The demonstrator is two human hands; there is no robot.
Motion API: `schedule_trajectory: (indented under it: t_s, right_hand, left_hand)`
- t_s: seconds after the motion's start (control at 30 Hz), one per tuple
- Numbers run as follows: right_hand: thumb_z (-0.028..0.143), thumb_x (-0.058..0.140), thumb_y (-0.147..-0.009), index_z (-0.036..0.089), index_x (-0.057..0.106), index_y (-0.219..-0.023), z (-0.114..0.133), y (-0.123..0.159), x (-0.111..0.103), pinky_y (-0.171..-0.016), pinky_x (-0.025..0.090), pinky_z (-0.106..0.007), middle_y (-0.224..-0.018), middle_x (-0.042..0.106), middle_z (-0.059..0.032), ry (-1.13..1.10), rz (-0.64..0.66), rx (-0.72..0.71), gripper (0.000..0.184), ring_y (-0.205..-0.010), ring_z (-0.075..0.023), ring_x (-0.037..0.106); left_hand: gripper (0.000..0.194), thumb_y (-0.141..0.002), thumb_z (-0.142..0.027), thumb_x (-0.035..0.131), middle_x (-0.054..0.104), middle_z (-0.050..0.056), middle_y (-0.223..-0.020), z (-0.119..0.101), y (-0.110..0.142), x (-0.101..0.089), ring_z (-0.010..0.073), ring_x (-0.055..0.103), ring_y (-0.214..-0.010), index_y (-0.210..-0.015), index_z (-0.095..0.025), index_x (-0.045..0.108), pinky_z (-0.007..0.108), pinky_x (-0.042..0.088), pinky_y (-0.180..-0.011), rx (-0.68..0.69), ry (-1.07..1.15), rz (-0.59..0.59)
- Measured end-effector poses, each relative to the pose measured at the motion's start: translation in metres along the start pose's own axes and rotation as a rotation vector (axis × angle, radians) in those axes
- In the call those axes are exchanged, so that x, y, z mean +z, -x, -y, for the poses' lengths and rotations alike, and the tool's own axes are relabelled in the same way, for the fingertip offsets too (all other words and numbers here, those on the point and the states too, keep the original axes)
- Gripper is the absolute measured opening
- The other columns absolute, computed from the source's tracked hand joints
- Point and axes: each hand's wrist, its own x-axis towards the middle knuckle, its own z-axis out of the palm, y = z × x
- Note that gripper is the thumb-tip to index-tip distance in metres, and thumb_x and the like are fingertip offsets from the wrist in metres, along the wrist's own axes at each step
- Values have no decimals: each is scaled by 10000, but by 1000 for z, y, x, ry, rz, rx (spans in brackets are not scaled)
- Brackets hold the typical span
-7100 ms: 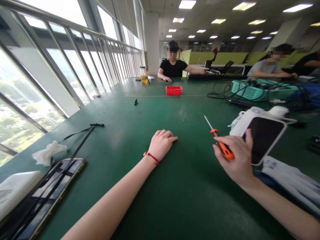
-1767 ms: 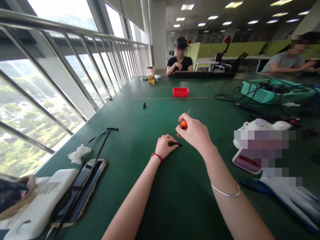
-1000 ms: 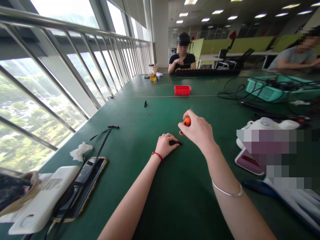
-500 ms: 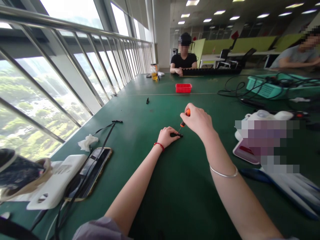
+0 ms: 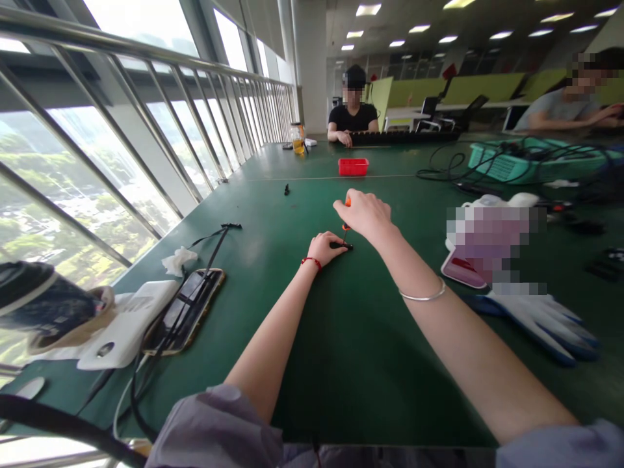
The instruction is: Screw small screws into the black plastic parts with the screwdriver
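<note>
My left hand is closed on a small black part and presses it against the green tabletop. Above it, my right hand grips the orange and black handle of a screwdriver. The shaft points down, and its tip meets the black part beside my left fingertips. Most of the handle is hidden in my right palm. What exactly the black part is, I cannot make out. Farther up the table lies another small black piece.
A red tray stands ahead. To the left lie a phone, a white power bank, cables and a cup. At right are a glove and a teal basket of cables. A person sits opposite.
My right hand has tipped over the screwdriver, which now stands more upright on the black part. The whole view has shifted slightly. My left hand keeps its hold.
</note>
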Motion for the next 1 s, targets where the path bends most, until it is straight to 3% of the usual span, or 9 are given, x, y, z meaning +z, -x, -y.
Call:
schedule_trajectory:
  t_s: [0.1,0.2,0.3,0.37,0.5,0.63,0.7,0.87,1.0]
  right_hand:
    - [452,338,-876,195,615,-866,0,0,3,-681,417,-327,-907,667,-119,21,-36,9,378,-883,-259,614]
    - [368,432,-830,209,582,-960,-1,-2,5,-636,404,-308,-884,666,-100,12,-76,38,254,-813,-242,611]
    - [356,482,-787,219,551,-999,-3,-4,6,-587,378,-291,-867,661,-86,-28,-83,50,262,-756,-233,593]
    - [409,427,-825,229,567,-914,-4,-6,6,-558,352,-284,-830,657,-73,-48,-69,36,245,-713,-223,581]
    - [473,289,-892,220,564,-724,-5,-9,5,-524,306,-274,-700,631,-65,-29,-60,15,410,-638,-201,560]
    - [376,412,-847,229,546,-887,-6,-11,3,-500,295,-264,-721,631,-42,-42,-37,2,203,-615,-192,553]
    - [377,437,-829,230,525,-950,-7,-13,3,-495,294,-265,-728,630,-38,-38,-25,4,210,-610,-199,552]
    - [483,330,-882,232,551,-767,-11,-15,4,-502,287,-269,-684,620,-48,3,-35,12,354,-626,-205,558]
    - [402,395,-861,237,558,-834,-11,-13,3,-499,285,-267,-718,635,-48,14,-44,-8,234,-631,-203,564]
  left_hand:
    - [169,-717,-341,682,664,16,-972,-1,0,0,191,576,-943,-840,-230,717,351,426,-923,-4,-6,-2]
    - [173,-713,-346,684,663,12,-985,0,0,1,195,571,-945,-835,-226,711,359,415,-930,-6,-8,0]
    - [174,-719,-351,677,664,5,-987,2,1,1,198,565,-938,-834,-223,704,367,407,-928,-6,-5,4]
    - [170,-724,-350,671,664,4,-983,2,1,2,199,562,-932,-834,-224,700,366,408,-914,-7,-4,5]
    - [158,-733,-343,663,661,4,-977,1,2,0,208,553,-943,-836,-229,698,363,412,-876,-4,3,16]
    - [151,-732,-341,664,659,1,-980,-2,2,-4,214,549,-942,-835,-234,693,371,403,-869,-29,12,42]
    - [144,-738,-336,657,656,2,-978,-3,2,-5,216,547,-945,-836,-236,690,375,399,-870,-30,13,46]
    - [147,-737,-326,644,649,6,-980,-3,4,-4,224,543,-954,-847,-236,682,384,400,-868,-16,5,43]
    - [185,-721,-271,625,646,12,-983,-7,7,-6,222,548,-963,-897,-222,653,374,413,-886,-20,20,30]
